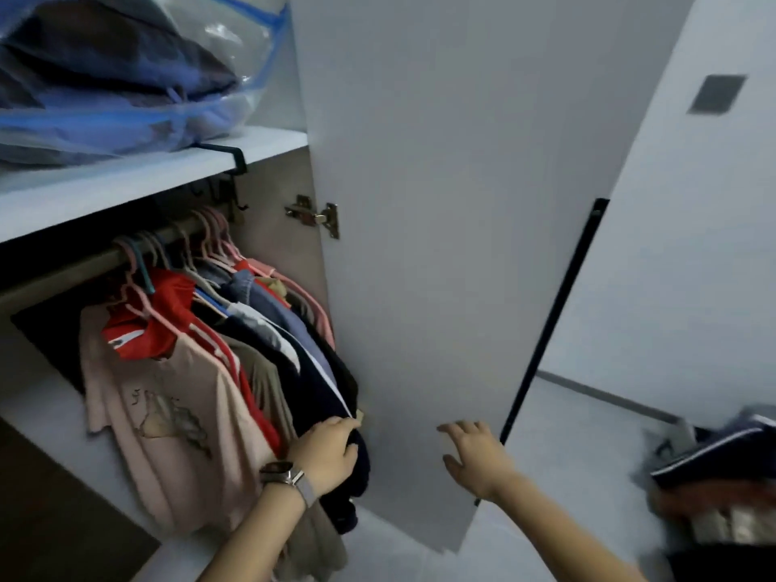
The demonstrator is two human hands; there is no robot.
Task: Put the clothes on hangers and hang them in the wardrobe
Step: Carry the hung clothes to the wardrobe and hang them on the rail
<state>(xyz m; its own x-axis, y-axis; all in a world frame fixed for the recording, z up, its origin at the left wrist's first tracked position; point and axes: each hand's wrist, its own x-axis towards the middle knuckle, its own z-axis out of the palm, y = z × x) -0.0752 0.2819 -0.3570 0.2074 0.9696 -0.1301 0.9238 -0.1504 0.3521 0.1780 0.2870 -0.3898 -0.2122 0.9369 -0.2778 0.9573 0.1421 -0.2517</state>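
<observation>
Inside the open wardrobe (147, 178), a packed row of clothes (235, 350) on pink hangers (214, 241) along the rail. Soft, light, limp fabric by the look of it, likely to slide off narrow hanger arms; best taken at the hanger neck rather than the hem. Left hand (329, 449), watch on wrist, curled round the lower edge of a dark garment (336, 417) at the row's right end. Right hand (476, 455) reaching forward, fingers spread and holding nothing, near the white door (441, 203). More folded clothing (714, 464) heaped at far right, unhung.
</observation>
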